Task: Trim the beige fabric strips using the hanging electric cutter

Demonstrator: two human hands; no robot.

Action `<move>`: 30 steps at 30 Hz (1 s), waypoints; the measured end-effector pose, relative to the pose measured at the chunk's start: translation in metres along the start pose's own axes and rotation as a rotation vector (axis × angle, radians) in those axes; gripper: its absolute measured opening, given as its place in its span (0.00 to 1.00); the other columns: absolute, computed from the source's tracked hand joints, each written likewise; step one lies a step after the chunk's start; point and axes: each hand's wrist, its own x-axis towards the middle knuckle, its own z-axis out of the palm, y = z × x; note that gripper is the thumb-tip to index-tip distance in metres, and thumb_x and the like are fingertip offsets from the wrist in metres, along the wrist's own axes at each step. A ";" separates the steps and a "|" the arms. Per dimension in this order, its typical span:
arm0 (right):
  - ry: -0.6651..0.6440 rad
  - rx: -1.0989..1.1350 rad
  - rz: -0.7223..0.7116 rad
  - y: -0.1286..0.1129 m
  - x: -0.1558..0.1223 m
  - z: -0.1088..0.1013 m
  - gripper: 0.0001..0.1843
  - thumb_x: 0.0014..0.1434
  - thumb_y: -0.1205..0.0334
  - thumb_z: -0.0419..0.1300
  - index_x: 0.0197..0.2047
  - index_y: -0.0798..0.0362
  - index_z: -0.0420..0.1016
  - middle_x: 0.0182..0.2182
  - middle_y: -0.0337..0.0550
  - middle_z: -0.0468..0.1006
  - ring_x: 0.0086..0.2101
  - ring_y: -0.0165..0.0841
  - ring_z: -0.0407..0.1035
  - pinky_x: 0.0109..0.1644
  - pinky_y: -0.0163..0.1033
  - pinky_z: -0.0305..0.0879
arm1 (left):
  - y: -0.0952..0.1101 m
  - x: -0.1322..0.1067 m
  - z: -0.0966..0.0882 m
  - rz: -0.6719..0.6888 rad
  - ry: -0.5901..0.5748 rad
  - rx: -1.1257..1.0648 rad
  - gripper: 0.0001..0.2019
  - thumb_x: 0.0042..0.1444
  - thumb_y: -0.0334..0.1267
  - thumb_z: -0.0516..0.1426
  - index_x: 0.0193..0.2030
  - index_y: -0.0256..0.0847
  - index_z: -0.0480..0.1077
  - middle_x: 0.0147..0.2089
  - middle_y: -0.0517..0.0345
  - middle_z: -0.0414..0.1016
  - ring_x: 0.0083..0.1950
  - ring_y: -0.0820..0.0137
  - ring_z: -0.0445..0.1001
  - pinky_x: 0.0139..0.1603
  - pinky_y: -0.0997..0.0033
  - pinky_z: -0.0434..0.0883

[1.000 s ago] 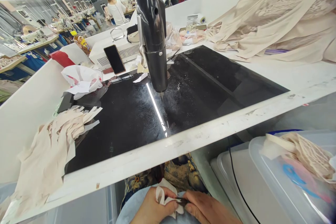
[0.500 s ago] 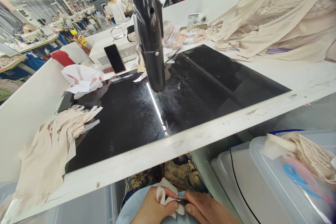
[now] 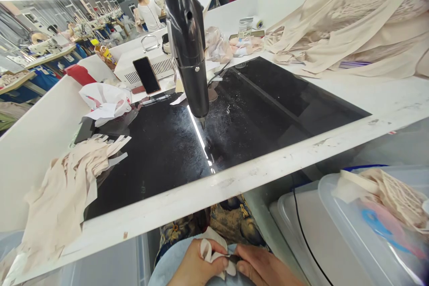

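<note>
At the bottom of the view, over my lap, my left hand (image 3: 200,264) is closed on a pale beige piece of fabric (image 3: 205,248). Part of the fabric loops up between the fingers, and more of it hangs below. Close beside it, my right hand (image 3: 259,264) is pinched around a small dark tool (image 3: 233,258). The tool's tip meets the fabric at the left fingertips; most of the tool is hidden, so its kind does not show. Both hands are below the table's front edge.
A black upright machine head (image 3: 192,67) points down over a black glass panel (image 3: 150,156) in the white table (image 3: 254,170). Beige fabric strips (image 3: 63,192) drape at left; a fabric heap (image 3: 351,22) lies at right. Clear plastic bins (image 3: 331,214) stand below right. A phone (image 3: 146,75) leans behind.
The machine head appears slightly farther left in the view. Both hands, the fabric and the dark tool stay nearly where they were.
</note>
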 end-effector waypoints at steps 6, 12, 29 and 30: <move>-0.005 -0.027 0.011 0.002 0.002 0.004 0.21 0.66 0.48 0.36 0.42 0.57 0.59 0.46 0.42 0.71 0.42 0.15 0.59 0.48 0.27 0.44 | -0.008 0.001 -0.002 0.016 -0.002 -0.017 0.23 0.37 0.53 0.63 0.33 0.34 0.71 0.25 0.59 0.63 0.29 0.73 0.59 0.35 0.71 0.62; -0.031 -0.063 0.046 -0.006 -0.003 0.000 0.21 0.67 0.51 0.36 0.45 0.56 0.60 0.50 0.41 0.70 0.48 0.19 0.61 0.53 0.27 0.47 | -0.002 -0.002 -0.002 -0.037 -0.010 -0.011 0.26 0.35 0.55 0.62 0.33 0.33 0.71 0.27 0.56 0.66 0.29 0.72 0.59 0.34 0.70 0.60; -0.024 -0.063 0.010 -0.008 0.003 -0.001 0.22 0.67 0.49 0.37 0.45 0.56 0.63 0.51 0.42 0.71 0.48 0.20 0.62 0.52 0.27 0.46 | 0.015 -0.007 -0.001 -0.078 -0.008 0.012 0.24 0.33 0.53 0.59 0.33 0.34 0.70 0.26 0.58 0.64 0.29 0.72 0.58 0.34 0.69 0.57; -0.022 -0.056 -0.001 -0.007 0.004 0.000 0.22 0.67 0.48 0.38 0.45 0.57 0.62 0.50 0.42 0.71 0.47 0.19 0.61 0.51 0.27 0.46 | 0.013 -0.006 -0.001 -0.073 -0.004 0.012 0.24 0.33 0.52 0.59 0.32 0.34 0.70 0.25 0.59 0.63 0.29 0.72 0.58 0.34 0.69 0.57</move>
